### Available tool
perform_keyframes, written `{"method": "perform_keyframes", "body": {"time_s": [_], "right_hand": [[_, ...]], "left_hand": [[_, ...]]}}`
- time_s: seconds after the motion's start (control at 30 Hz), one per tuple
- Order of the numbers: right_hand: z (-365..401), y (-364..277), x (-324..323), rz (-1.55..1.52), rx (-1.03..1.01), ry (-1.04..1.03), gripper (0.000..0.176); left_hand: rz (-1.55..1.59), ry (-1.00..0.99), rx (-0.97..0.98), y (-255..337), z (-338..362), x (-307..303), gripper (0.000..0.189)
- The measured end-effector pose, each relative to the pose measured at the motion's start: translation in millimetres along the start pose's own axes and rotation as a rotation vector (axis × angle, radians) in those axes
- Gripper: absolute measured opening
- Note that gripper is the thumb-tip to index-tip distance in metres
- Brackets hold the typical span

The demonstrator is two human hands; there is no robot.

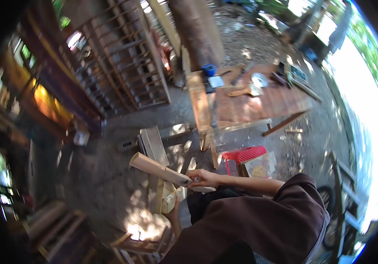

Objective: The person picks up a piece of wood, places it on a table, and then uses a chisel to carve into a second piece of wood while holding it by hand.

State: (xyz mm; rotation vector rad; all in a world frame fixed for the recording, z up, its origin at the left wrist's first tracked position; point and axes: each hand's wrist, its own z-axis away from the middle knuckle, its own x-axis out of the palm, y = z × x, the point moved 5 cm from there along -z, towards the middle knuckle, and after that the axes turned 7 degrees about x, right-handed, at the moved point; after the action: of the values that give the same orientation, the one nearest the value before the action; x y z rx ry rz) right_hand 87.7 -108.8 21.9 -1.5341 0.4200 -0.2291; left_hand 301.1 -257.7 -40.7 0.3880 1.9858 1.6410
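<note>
Pale, squared wooden bar [159, 170], near and left of the red-brown wooden table [237, 111], sits grasped in the right hand [203, 178], the left hand's [172, 214] grip being unclear, in an apparent steadying step whose next move calls for firm support.

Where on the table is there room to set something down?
The table looks bare at near right, between the wooden-handled tool, the long bar and the near edge. Its far left is crowded with the blue object and white square; far right, too, around the bar.
</note>
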Motion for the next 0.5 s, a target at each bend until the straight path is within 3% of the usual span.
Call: {"method": "perform_keyframes", "body": {"time_s": [0.07, 0.13, 0.2, 0.27, 0.3, 0.37, 0.4, 0.47, 0.5], "right_hand": [[31.1, -12.0, -20.4, 0.112, 0.066, 0.056, 0.034], [60.5, -31.9, -41.4, 0.227, -0.058, 0.339, 0.034], [91.9, -33.9, -58.1, 0.295, -0.052, 0.507, 0.032], [123.8, -38.9, -65.5, 0.357, -0.05, 0.716, 0.03], [137.1, -37.4, -69.4, 0.337, 0.042, 0.724, 0.03], [162.9, -36.1, -74.6, 0.275, 0.209, 0.71, 0.032], [174.7, -43.3, -74.5, 0.249, 0.145, 0.76, 0.03], [199.9, -44.5, -73.2, 0.276, 0.213, 0.872, 0.029], [214.5, -46.3, -72.3, 0.3, 0.22, 0.94, 0.03]], "left_hand": [[0.054, -0.03, 0.163, 36.8, -6.3, 12.5, 0.081], [0.004, -0.085, 0.259, 41.1, -20.5, 4.9, 0.08], [0.102, -0.282, 0.045, 37.8, -33.4, 14.4, 0.077], [0.11, -0.259, 0.099, 83.4, -40.8, 15.8, 0.075], [0.198, -0.233, 0.048, 96.4, -47.4, 15.1, 0.076], [0.261, -0.228, 0.006, 84.2, -69.8, 4.6, 0.081], [0.256, -0.254, 0.017, 96.6, -81.8, 1.9, 0.081], [0.259, -0.223, 0.015, 127.6, -104.9, -4.9, 0.086], [0.423, -0.238, 0.084, 100.4, -134.2, -10.4, 0.09]]}}
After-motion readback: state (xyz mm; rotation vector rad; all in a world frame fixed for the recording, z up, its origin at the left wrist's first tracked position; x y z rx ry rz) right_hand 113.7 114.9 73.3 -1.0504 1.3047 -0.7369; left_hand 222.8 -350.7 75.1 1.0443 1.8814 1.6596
